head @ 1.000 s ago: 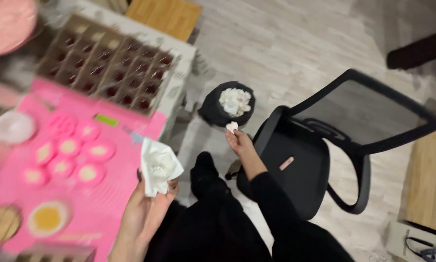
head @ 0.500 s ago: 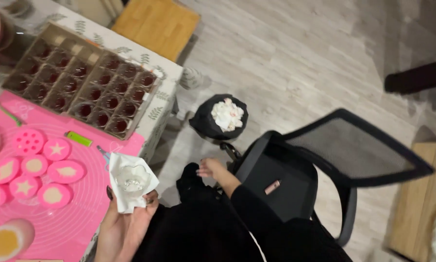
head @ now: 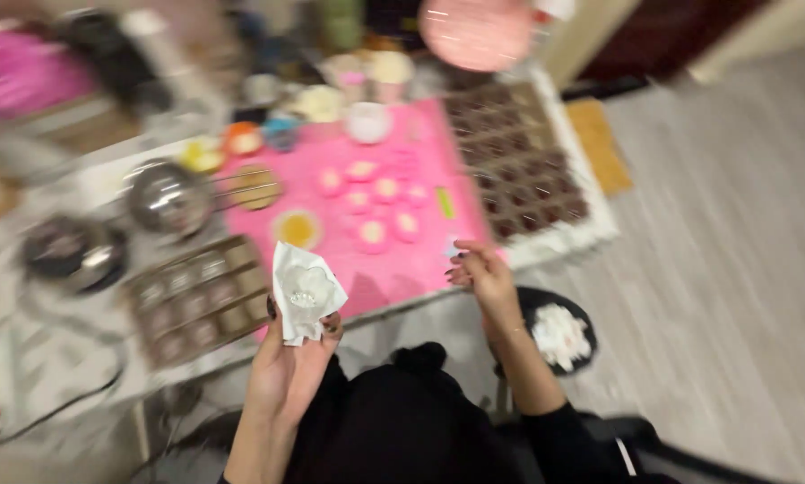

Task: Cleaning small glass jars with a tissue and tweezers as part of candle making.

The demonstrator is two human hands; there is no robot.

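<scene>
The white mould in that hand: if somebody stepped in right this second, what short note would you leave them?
Left hand: holds a small white mould upright in its fingers, in front of the table edge.
Right hand: empty, fingers loosely curled, raised at the near edge of the pink mat.
On the mat: several filled pink moulds and a small dish of yellow stuff.
Brown trays with many pockets lie to the right and to the left of the mat.
Black bin on the floor holds white scraps.
Done: some pink moulds look filled. Left: the white mould is not yet set down. The picture is blurred.
</scene>
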